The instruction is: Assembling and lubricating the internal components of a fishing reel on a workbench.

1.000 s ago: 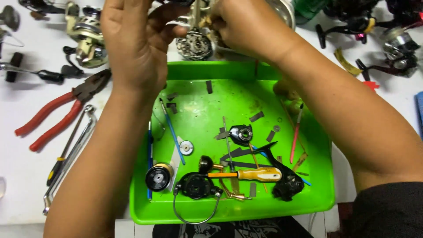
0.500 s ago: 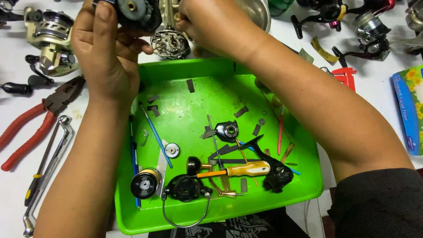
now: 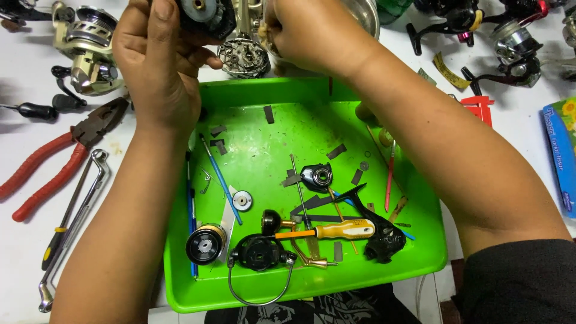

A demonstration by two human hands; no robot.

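A bright green plastic tray (image 3: 270, 126) sits on a white tabletop (image 3: 24, 252), nearest the viewer. At its near edge lie a black reel rotor with a wire bail arm (image 3: 259, 255), a black and gold spool (image 3: 205, 243), a yellow-handled screwdriver (image 3: 342, 228) and a black reel frame piece (image 3: 381, 240). Farther in are a small round bearing housing (image 3: 316, 176), a blue stick (image 3: 219, 179) and scattered dark scraps. Left of the tray, on the tabletop, lie red-handled pliers (image 3: 51, 165) and a metal wrench (image 3: 72, 222). Both forearms reach over the tray to its far edge. There the left hand (image 3: 159, 66) is wrapped around a dark fishing reel body (image 3: 207, 17), thumb across its front. The right hand (image 3: 306, 33) is clenched just beside it, fingers closed at the reel's side; what they pinch is hidden. A round geared metal part (image 3: 243, 58) sits just below, between the hands. Farthest off, a gold reel (image 3: 87, 45) lies at left and several more reels (image 3: 504, 39) at right.
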